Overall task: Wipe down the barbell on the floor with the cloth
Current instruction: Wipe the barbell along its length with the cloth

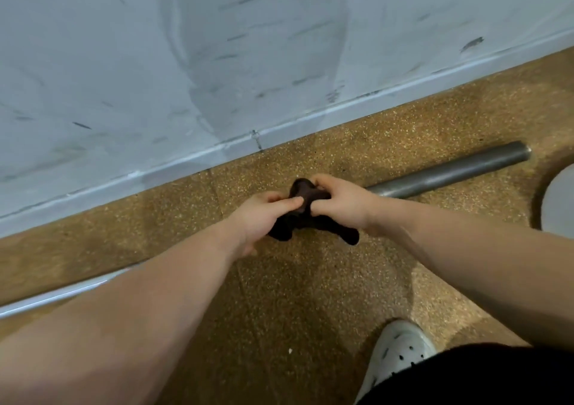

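Head view: barbell (450, 171) midsection beneath bunched dark cloth (349, 233).

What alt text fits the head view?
The left hand and right hand grip a dark cloth bunched over a grey barbell lying on a speckled brown floor beside a scuffed pale wall. A white shoe shows lower right.

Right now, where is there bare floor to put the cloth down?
Widest bare floor lies between the barbell and the white shoe. A narrower strip runs between the barbell and the wall. Crowded in the middle, where the left hand and right hand grip the cloth.
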